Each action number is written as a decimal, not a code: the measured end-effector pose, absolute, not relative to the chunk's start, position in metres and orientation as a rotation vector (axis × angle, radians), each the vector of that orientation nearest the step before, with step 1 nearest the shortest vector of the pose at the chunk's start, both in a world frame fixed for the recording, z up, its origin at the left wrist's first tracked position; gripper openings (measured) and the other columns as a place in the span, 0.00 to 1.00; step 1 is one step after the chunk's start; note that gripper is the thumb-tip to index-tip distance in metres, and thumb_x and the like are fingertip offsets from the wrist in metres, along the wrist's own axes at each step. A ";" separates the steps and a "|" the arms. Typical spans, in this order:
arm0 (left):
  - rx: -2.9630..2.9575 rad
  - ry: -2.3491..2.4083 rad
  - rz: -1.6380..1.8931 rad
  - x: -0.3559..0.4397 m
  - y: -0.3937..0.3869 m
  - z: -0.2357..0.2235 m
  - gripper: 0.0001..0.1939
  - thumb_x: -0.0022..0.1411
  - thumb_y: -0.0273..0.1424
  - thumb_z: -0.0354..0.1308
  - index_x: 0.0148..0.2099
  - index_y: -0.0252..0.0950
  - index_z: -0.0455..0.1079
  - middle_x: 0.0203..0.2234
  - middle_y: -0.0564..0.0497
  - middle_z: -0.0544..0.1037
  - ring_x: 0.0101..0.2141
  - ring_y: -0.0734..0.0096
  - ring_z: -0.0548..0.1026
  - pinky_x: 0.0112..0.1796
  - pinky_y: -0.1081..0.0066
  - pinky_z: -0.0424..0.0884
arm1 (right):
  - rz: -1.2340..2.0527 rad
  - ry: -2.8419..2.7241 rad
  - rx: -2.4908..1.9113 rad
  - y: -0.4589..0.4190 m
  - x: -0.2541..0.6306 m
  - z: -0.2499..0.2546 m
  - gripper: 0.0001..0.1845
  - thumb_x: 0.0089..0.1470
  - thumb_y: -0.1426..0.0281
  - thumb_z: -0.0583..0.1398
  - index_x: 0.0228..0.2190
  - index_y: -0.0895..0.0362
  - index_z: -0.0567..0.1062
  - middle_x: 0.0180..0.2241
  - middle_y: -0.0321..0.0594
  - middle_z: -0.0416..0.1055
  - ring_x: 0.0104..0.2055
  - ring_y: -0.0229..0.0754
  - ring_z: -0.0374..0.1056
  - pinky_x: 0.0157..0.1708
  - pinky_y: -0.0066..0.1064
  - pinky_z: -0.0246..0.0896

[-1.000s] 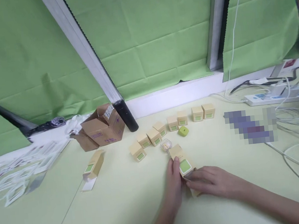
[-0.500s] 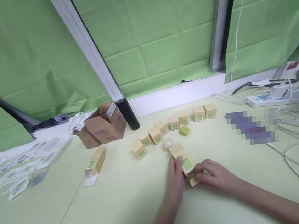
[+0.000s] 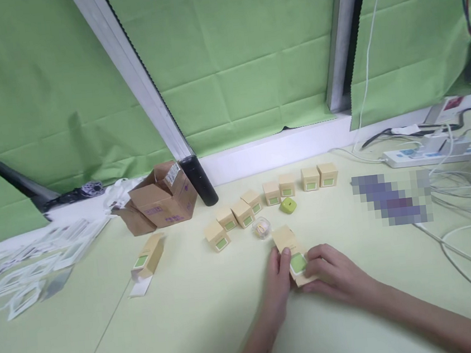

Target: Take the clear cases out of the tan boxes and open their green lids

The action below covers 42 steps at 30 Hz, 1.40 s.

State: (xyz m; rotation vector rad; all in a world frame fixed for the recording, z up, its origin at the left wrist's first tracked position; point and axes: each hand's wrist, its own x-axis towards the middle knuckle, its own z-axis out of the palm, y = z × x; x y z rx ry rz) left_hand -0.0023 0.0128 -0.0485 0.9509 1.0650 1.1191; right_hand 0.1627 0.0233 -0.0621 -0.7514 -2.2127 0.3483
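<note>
A small tan cardboard box (image 3: pixel 289 240) with a green square label is held between my hands over the table's middle. My left hand (image 3: pixel 277 273) grips its left side, thumb across the front. At the lower right end, the fingers of my right hand (image 3: pixel 333 270) close on the box's edge by the bottom flap. Just beyond the box lies a clear round plastic case (image 3: pixel 261 228) with something pale inside. A green rounded square gadget (image 3: pixel 288 205) rests a little farther back.
Several closed tan boxes (image 3: pixel 243 215) stand in a loose row behind. To the left lies another tan box (image 3: pixel 150 255) with its flap out. Farther back are an opened brown carton (image 3: pixel 170 197) and a black cylinder (image 3: pixel 199 180). A power strip (image 3: pixel 431 156) and white cables (image 3: pixel 469 241) occupy the right.
My right hand has pushed the bottom flap up against the box end; before, the flap stuck out and the end was open. The view has shifted slightly.
</note>
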 end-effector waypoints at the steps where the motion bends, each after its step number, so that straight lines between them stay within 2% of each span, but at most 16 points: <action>1: 0.977 1.035 1.124 -0.002 0.013 -0.047 0.19 0.62 0.43 0.52 0.49 0.37 0.64 0.46 0.46 0.75 0.46 0.60 0.72 0.45 0.65 0.67 | 0.402 -2.161 -0.792 0.023 0.161 -0.062 0.11 0.55 0.66 0.61 0.39 0.52 0.67 0.39 0.43 0.67 0.41 0.46 0.66 0.38 0.37 0.66; 5: 1.090 0.914 1.117 -0.005 0.013 -0.040 0.19 0.60 0.37 0.56 0.52 0.36 0.63 0.48 0.45 0.73 0.48 0.60 0.71 0.47 0.65 0.67 | 0.637 -1.948 -0.932 0.023 0.158 -0.059 0.39 0.46 0.63 0.66 0.55 0.50 0.53 0.53 0.49 0.57 0.56 0.53 0.57 0.49 0.46 0.63; 8: 1.122 0.828 1.138 -0.008 0.012 -0.038 0.25 0.59 0.34 0.58 0.57 0.39 0.56 0.53 0.44 0.69 0.50 0.59 0.69 0.50 0.62 0.65 | 0.814 -1.992 -0.848 0.028 0.166 -0.048 0.51 0.43 0.59 0.67 0.60 0.49 0.45 0.59 0.49 0.49 0.60 0.55 0.51 0.54 0.48 0.60; 10: 1.154 0.792 1.162 -0.010 0.012 -0.041 0.31 0.57 0.32 0.61 0.58 0.41 0.50 0.54 0.43 0.67 0.52 0.58 0.68 0.51 0.60 0.64 | 0.906 -2.022 -0.764 0.032 0.173 -0.040 0.48 0.44 0.56 0.66 0.59 0.50 0.49 0.57 0.49 0.53 0.59 0.55 0.54 0.54 0.48 0.60; 11: 1.186 0.799 1.163 -0.011 0.012 -0.043 0.32 0.56 0.31 0.62 0.58 0.42 0.49 0.53 0.43 0.67 0.52 0.58 0.68 0.50 0.59 0.64 | 0.933 -2.005 -0.742 0.034 0.176 -0.038 0.41 0.46 0.54 0.65 0.57 0.50 0.55 0.54 0.48 0.57 0.57 0.54 0.57 0.53 0.47 0.61; 13: 1.284 0.849 1.140 -0.012 0.013 -0.049 0.29 0.54 0.30 0.63 0.53 0.40 0.53 0.51 0.43 0.69 0.50 0.58 0.68 0.49 0.60 0.64 | 0.961 -1.911 -0.773 0.037 0.180 -0.036 0.24 0.54 0.55 0.59 0.49 0.51 0.64 0.47 0.45 0.63 0.50 0.49 0.63 0.49 0.44 0.64; 15: 1.386 0.912 1.091 -0.013 0.013 -0.054 0.23 0.54 0.29 0.63 0.49 0.39 0.57 0.50 0.43 0.69 0.51 0.58 0.68 0.49 0.60 0.63 | 0.979 -1.793 -0.873 0.039 0.180 -0.038 0.16 0.58 0.57 0.56 0.46 0.50 0.67 0.42 0.43 0.65 0.45 0.46 0.66 0.46 0.41 0.66; 18: 1.436 0.983 1.049 -0.014 0.014 -0.058 0.25 0.56 0.29 0.61 0.52 0.40 0.53 0.51 0.43 0.68 0.52 0.59 0.67 0.51 0.59 0.62 | 0.992 -1.711 -0.980 0.040 0.176 -0.038 0.17 0.57 0.58 0.57 0.47 0.50 0.67 0.41 0.42 0.67 0.43 0.45 0.67 0.45 0.40 0.67; 22: 1.429 1.007 1.033 -0.014 0.014 -0.060 0.35 0.56 0.29 0.61 0.58 0.42 0.43 0.54 0.42 0.65 0.53 0.59 0.66 0.53 0.58 0.60 | 0.887 -1.847 -0.935 0.040 0.175 -0.032 0.12 0.60 0.60 0.54 0.35 0.53 0.73 0.38 0.42 0.69 0.43 0.45 0.67 0.44 0.37 0.66; 26: 1.439 1.077 1.021 -0.014 0.013 -0.062 0.32 0.56 0.30 0.61 0.58 0.41 0.47 0.54 0.41 0.64 0.53 0.58 0.65 0.52 0.59 0.62 | 0.703 -1.921 -0.885 0.038 0.175 -0.035 0.11 0.61 0.63 0.53 0.38 0.53 0.73 0.38 0.44 0.71 0.41 0.44 0.69 0.39 0.35 0.67; 29: 1.477 1.097 1.015 -0.013 0.012 -0.060 0.30 0.56 0.31 0.60 0.57 0.42 0.50 0.53 0.43 0.65 0.51 0.59 0.67 0.51 0.59 0.63 | 0.511 -1.953 -0.878 0.034 0.172 -0.040 0.10 0.62 0.66 0.52 0.39 0.54 0.72 0.43 0.47 0.71 0.47 0.47 0.67 0.44 0.39 0.67; 32: 1.511 1.058 0.999 -0.012 0.011 -0.055 0.26 0.57 0.31 0.59 0.55 0.42 0.54 0.51 0.45 0.67 0.51 0.61 0.67 0.50 0.62 0.64 | 0.355 -1.985 -0.881 0.029 0.170 -0.038 0.08 0.61 0.68 0.53 0.35 0.55 0.72 0.45 0.49 0.67 0.50 0.49 0.63 0.46 0.42 0.65; 35: 1.483 1.032 1.008 -0.012 0.012 -0.051 0.24 0.58 0.33 0.58 0.54 0.41 0.54 0.48 0.46 0.69 0.48 0.62 0.69 0.48 0.64 0.66 | 0.461 -2.044 -0.821 0.023 0.170 -0.032 0.08 0.62 0.70 0.52 0.38 0.54 0.71 0.40 0.47 0.67 0.43 0.46 0.66 0.40 0.37 0.67; 38: 1.495 1.027 1.003 -0.012 0.012 -0.053 0.25 0.59 0.33 0.58 0.55 0.41 0.52 0.50 0.45 0.68 0.50 0.62 0.68 0.50 0.62 0.65 | 0.711 -1.985 -0.858 0.024 0.170 -0.028 0.11 0.62 0.67 0.52 0.46 0.52 0.68 0.38 0.43 0.69 0.39 0.42 0.67 0.39 0.35 0.67; 40: 1.512 1.047 0.996 -0.013 0.013 -0.058 0.28 0.58 0.31 0.59 0.57 0.42 0.50 0.54 0.44 0.65 0.53 0.60 0.65 0.53 0.60 0.62 | 0.838 -1.810 -0.959 0.029 0.170 -0.029 0.17 0.62 0.64 0.53 0.51 0.51 0.64 0.40 0.42 0.67 0.40 0.42 0.67 0.42 0.36 0.67; 42: 1.504 1.070 0.989 -0.014 0.013 -0.063 0.32 0.56 0.29 0.60 0.58 0.43 0.47 0.56 0.44 0.63 0.56 0.59 0.63 0.55 0.58 0.59 | 0.944 -1.710 -1.006 0.035 0.170 -0.029 0.16 0.61 0.60 0.53 0.49 0.51 0.67 0.43 0.43 0.66 0.45 0.43 0.66 0.46 0.37 0.65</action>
